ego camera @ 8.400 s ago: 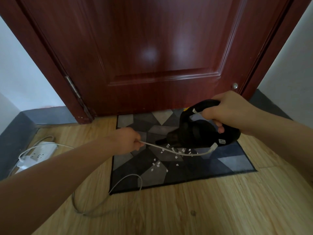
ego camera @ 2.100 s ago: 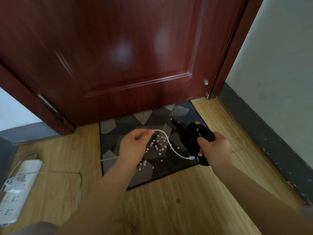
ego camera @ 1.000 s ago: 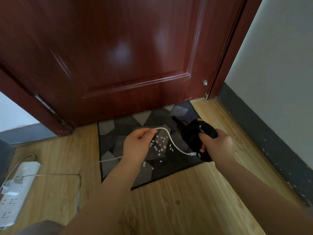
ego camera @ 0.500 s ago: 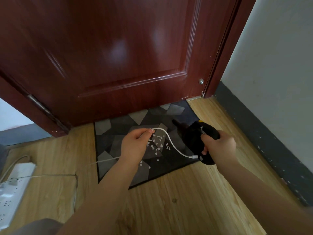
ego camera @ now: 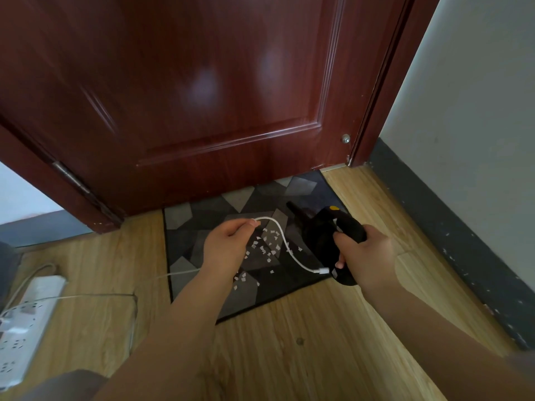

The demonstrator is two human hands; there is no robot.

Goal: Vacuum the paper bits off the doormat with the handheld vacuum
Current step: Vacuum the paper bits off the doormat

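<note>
A grey and black patterned doormat (ego camera: 202,221) lies on the wood floor against the dark red door. Several small white paper bits (ego camera: 267,244) are scattered over its middle. My right hand (ego camera: 366,253) grips the handle of the black handheld vacuum (ego camera: 324,235), held over the mat's right side with its nozzle pointing toward the door. A white cable (ego camera: 285,244) is plugged into the vacuum's rear end and arcs left. My left hand (ego camera: 228,244) pinches that cable above the mat, left of the paper bits.
The cable runs left across the floor to a white power strip (ego camera: 23,319) at the left edge. The dark red door (ego camera: 202,96) stands behind the mat. A grey wall with a dark baseboard (ego camera: 451,235) runs along the right.
Over the last second both hands and the vacuum have stayed nearly in place over the mat, and the view has shifted slightly. Several seconds ago the vacuum was held higher.
</note>
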